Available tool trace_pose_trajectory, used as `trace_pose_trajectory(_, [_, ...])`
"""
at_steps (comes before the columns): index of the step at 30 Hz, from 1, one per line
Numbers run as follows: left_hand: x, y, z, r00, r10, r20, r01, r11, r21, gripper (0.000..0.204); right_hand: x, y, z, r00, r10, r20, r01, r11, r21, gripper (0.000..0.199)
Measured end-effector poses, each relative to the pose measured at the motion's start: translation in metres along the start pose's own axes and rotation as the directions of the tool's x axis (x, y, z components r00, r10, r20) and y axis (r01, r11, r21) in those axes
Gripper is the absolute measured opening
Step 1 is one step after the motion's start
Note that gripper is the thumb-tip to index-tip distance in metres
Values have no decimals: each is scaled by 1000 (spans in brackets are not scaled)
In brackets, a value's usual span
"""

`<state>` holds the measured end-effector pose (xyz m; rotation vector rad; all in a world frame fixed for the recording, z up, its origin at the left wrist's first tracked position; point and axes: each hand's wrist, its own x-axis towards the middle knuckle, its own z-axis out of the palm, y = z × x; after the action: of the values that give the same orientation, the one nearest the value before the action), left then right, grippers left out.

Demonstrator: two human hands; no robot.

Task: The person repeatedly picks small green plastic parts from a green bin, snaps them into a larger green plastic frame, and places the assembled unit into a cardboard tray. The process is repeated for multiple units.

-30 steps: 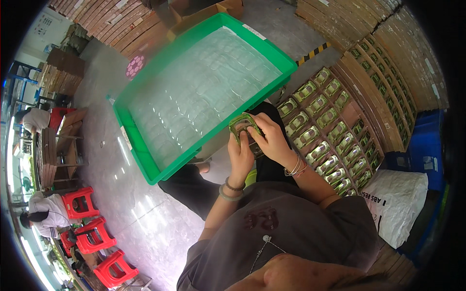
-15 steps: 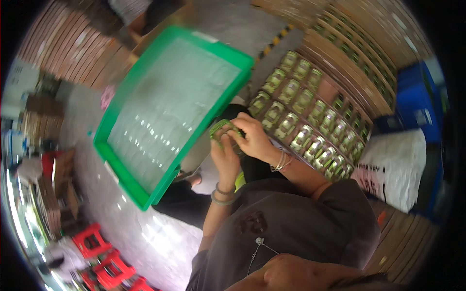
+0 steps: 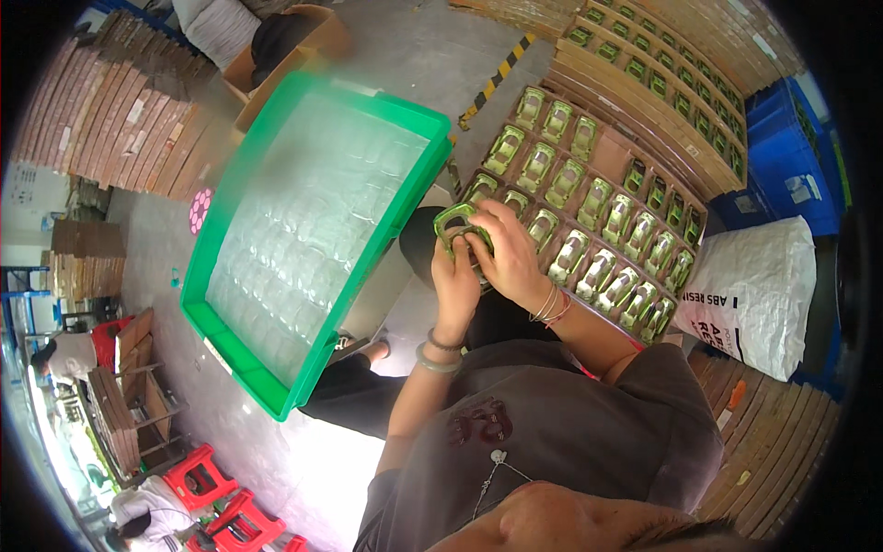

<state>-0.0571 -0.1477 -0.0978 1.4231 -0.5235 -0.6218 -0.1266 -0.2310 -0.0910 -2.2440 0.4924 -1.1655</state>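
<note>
Green crate (image 3: 405, 175) now nearer; both hands (image 3: 487, 262) around green toy car (image 3: 457, 224).

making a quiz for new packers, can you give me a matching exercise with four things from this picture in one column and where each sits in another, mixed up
Things:
1. green toy car body
2. green tray
3. white sack
4. red stools

Places:
A. on the floor, lower left corner of the picture
B. held between the left hand and right hand
C. far right, beside the brown carton of car bodies
D. left of the hands, filled with clear plastic pieces

Pairs: 1-B, 2-D, 3-C, 4-A
</note>
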Motion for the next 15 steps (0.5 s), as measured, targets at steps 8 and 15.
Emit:
trace_pose_trajectory(8, [-5, 9, -2, 999, 43, -25, -43, 999, -21, 25, 5, -14, -5, 992, 46, 120, -49, 999, 25, 44])
trace_pose_trajectory(15, [-6, 11, -4, 996, 82, -44, -74, 984, 159, 23, 0, -16, -4, 1000, -15, 23, 14, 999, 32, 36])
